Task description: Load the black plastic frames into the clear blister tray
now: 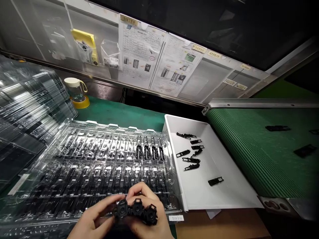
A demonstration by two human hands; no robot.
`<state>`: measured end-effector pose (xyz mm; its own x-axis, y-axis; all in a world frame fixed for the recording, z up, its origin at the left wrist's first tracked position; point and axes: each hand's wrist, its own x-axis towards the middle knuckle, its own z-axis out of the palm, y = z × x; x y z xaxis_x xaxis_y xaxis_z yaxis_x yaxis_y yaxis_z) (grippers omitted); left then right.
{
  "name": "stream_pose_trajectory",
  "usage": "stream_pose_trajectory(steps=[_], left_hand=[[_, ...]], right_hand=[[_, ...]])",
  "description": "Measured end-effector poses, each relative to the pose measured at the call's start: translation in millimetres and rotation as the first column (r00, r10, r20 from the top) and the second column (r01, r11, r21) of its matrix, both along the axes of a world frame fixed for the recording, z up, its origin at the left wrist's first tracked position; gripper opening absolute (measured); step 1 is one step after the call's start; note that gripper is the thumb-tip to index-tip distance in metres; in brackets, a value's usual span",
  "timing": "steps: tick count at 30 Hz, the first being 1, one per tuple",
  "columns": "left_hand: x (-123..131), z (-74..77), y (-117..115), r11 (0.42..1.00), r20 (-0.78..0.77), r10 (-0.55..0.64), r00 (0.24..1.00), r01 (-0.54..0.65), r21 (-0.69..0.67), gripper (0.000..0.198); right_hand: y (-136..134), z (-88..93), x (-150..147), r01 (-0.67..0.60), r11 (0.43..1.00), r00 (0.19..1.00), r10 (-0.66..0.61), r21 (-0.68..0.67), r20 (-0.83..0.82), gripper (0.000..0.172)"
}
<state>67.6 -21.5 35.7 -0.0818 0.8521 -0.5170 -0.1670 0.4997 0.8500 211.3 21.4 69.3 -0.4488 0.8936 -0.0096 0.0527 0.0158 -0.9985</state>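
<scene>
Mostly unfilled: both hands, left hand (pixel 93 219) and right hand (pixel 147 212), pinch black parts (pixel 136 209); beyond them, the tray (pixel 74 166) holds only four.

Light falls from overhead, bright and cool. Strong glare on the clear plastic tray (pixel 99 159) in front of me, white streaks across its pockets, so contents are hard to read. Stack of clear trays (pixel 27 106) at my left glints too. The white bin (pixel 224 189) is almost washed out; small black parts in it throw short, soft shadows. Upper right is dark, nearly black. Straight edges bow near the frame borders, wide-lens bend. My hands at bottom edge look slightly soft; papers on the back panel (pixel 139 49) unreadable.
</scene>
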Motion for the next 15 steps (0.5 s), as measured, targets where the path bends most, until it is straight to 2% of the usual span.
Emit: stream_pose_trajectory(steps=[2, 3, 5, 7, 9, 11, 13, 15], left_hand=[[1, 3.6, 3, 0.974, 0.187, 0.182, 0.965, -0.152, -0.166, 0.04], [1, 7.2, 6, 0.953, 0.32, 0.237, 0.917, -0.154, -0.262, 0.039], [0, 15.7, 14, 0.908, 0.571, 0.297, 0.765, -0.042, -0.416, 0.032], [-4, 22.7, 22, 0.869, 0.669, 0.366, 0.648, 0.02, -0.495, 0.022], [-8, 25.8, 29, 0.824, 0.625, 0.44, 0.645, -0.014, -0.566, 0.01], [-10, 26.0, 35, 0.805, 0.58, 0.469, 0.666, -0.052, -0.591, 0.007], [-10, 26.0, 39, 0.824, 0.527, 0.442, 0.726, -0.097, -0.558, 0.01], [-7, 27.1, 44, 0.872, 0.421, 0.361, 0.832, -0.141, -0.469, 0.015]], right_hand=[[1, -2.6, 1, 0.045, 0.989, 0.997, -0.053, 0.138, 0.05, 0.016], [1, -4.7, 0, 0.079, 0.981, 0.992, -0.095, 0.178, 0.084, 0.017], [-1, -10.4, -7, 0.112, 0.981, 0.976, -0.139, 0.158, 0.17, 0.021], [-5, -17.5, -16, 0.093, 0.992, 0.954, -0.113, 0.083, 0.279, 0.028], [-8, -24.8, -23, 0.056, 0.991, 0.919, -0.099, 0.124, 0.382, 0.03], [-8, -31.0, -26, 0.043, 0.965, 0.895, -0.153, 0.259, 0.419, 0.031], [-4, -34.5, -25, 0.056, 0.921, 0.899, -0.215, 0.387, 0.382, 0.033], [5, -34.1, -20, 0.06, 0.887, 0.91, -0.238, 0.458, 0.341, 0.033]])
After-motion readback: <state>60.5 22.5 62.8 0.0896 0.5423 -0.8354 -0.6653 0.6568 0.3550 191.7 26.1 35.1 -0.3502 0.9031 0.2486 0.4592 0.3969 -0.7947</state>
